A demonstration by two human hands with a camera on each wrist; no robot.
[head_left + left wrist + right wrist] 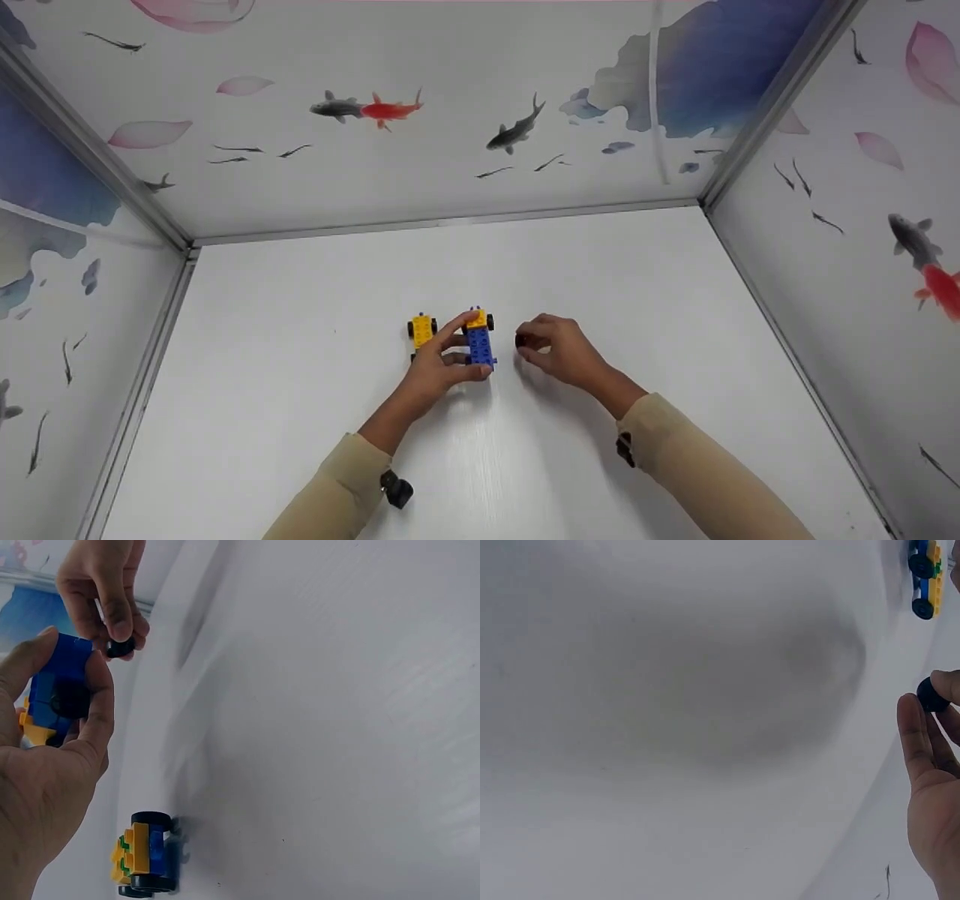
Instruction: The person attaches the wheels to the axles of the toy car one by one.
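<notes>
My left hand [435, 369] grips a toy car [479, 346] made of blue and yellow building bricks, thumb at its near end and index finger at its far end. Black wheels show at the yellow end, and in the left wrist view a dark wheel [70, 699] sits on its underside. To the right, a short gap away, my right hand [564, 351] pinches a loose black wheel [931, 695] between thumb and fingers. Left of the held car stands a second toy car [142, 849], yellow, blue and green on black wheels, partly hidden behind my left hand in the head view.
The white tabletop [300, 315] is bounded by a back wall [450, 172] and side walls printed with fish and petals, with metal strips [442, 223] along the edges. A small black device [397, 491] is strapped at the left sleeve.
</notes>
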